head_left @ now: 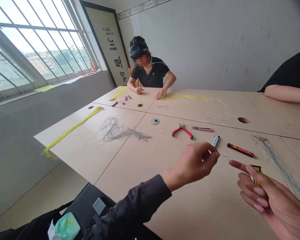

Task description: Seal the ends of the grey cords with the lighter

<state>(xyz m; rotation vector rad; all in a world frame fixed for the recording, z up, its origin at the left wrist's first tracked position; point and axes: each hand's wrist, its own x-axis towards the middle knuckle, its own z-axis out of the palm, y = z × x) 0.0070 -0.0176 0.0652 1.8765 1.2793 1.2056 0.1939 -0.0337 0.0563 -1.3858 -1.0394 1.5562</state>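
My left hand (196,161) is raised over the table with thumb and forefinger pinched together; whatever they hold is too small to make out. A short thin dark strand (226,157) shows between my two hands. To the right, my right hand (267,190) has its forefinger stretched out and its other fingers curled round a yellow and black lighter (256,174). Just beyond my left hand lies a white and blue lighter (215,141). A red and black case (240,150) rests behind my right hand, beside a bundle of blue-grey strands (277,158).
Red-handled pliers (182,131), pink snips (202,129) and a grey disc (155,121) lie mid-table. Grey strands (120,133) and yellow strands (75,128) lie left. A person (150,66) works across the table; another person's arm (287,93) rests at the far right.
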